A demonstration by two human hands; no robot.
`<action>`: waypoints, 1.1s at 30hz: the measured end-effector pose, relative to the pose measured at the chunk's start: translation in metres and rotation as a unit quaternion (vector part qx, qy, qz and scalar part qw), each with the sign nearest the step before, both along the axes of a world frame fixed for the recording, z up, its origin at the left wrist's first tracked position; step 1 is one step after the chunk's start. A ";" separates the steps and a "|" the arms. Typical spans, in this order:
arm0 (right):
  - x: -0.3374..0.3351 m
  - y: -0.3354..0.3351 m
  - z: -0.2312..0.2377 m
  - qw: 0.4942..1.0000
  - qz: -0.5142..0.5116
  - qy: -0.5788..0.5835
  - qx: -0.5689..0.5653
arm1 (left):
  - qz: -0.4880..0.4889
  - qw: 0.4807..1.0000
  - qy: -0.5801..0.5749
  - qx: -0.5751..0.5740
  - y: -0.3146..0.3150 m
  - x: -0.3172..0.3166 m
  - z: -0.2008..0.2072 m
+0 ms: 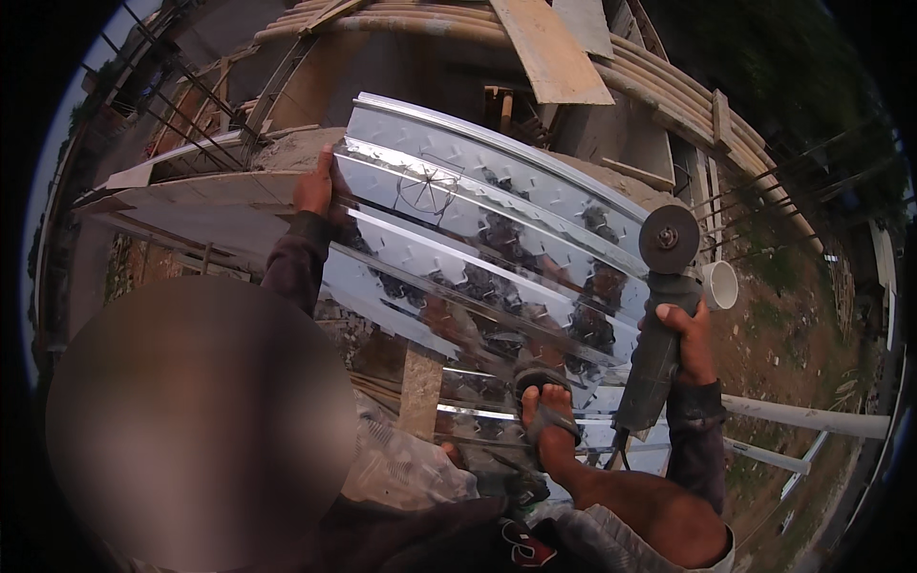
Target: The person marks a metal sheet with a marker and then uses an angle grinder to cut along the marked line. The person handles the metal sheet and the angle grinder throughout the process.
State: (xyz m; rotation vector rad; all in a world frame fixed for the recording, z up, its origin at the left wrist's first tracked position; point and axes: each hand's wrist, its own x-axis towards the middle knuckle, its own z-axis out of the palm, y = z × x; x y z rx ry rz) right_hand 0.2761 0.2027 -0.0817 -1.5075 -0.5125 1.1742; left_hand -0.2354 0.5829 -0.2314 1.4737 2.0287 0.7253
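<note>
A shiny corrugated metal decking sheet with raised ribs and dimples lies slanting in front of me. My left hand is closed around its left edge. In my right hand, beside the sheet's right end, is a dark angle grinder, held upright with its cutting disc at the top. The disc stands apart from the metal at that end, as far as I can tell. My sandalled foot presses on the sheet's near side. A marked circle with crossing lines shows on the sheet.
Wooden boards and long bundled poles lie beyond the sheet. Bare steel rods stick out at right. A white pipe end is by the grinder; another pale pipe lies lower right. A drop to the ground shows there.
</note>
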 end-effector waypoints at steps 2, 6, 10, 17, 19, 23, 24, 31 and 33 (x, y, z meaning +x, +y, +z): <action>0.004 -0.006 0.013 1.000 -0.012 -0.012 0.027 | 0.012 0.995 -0.052 0.086 -0.043 0.025 0.046; -0.001 -0.006 0.044 0.997 0.003 -0.036 0.066 | 0.059 0.975 -0.162 0.142 -0.084 -0.003 0.065; -0.008 -0.005 0.069 0.993 0.011 -0.054 0.107 | 0.100 0.956 -0.196 0.196 -0.108 -0.011 0.064; -0.020 0.003 0.089 0.987 0.049 -0.065 0.137 | 0.119 0.928 -0.262 0.235 -0.134 -0.024 0.063; -0.022 0.003 0.088 0.987 0.053 -0.069 0.138 | 0.130 0.920 -0.281 0.239 -0.136 -0.026 0.062; -0.028 0.004 0.086 0.988 0.050 -0.061 0.135 | 0.131 0.922 -0.308 0.196 -0.139 -0.023 0.068; -0.031 0.005 0.084 0.988 0.045 -0.060 0.135 | 0.128 0.924 -0.317 0.175 -0.140 -0.022 0.071; -0.040 0.015 0.064 0.993 0.072 -0.020 0.093 | 0.101 0.963 -0.151 0.197 -0.130 -0.011 0.076; -0.046 0.018 0.061 0.995 0.072 -0.012 0.069 | 0.085 0.971 -0.139 0.176 -0.127 -0.006 0.078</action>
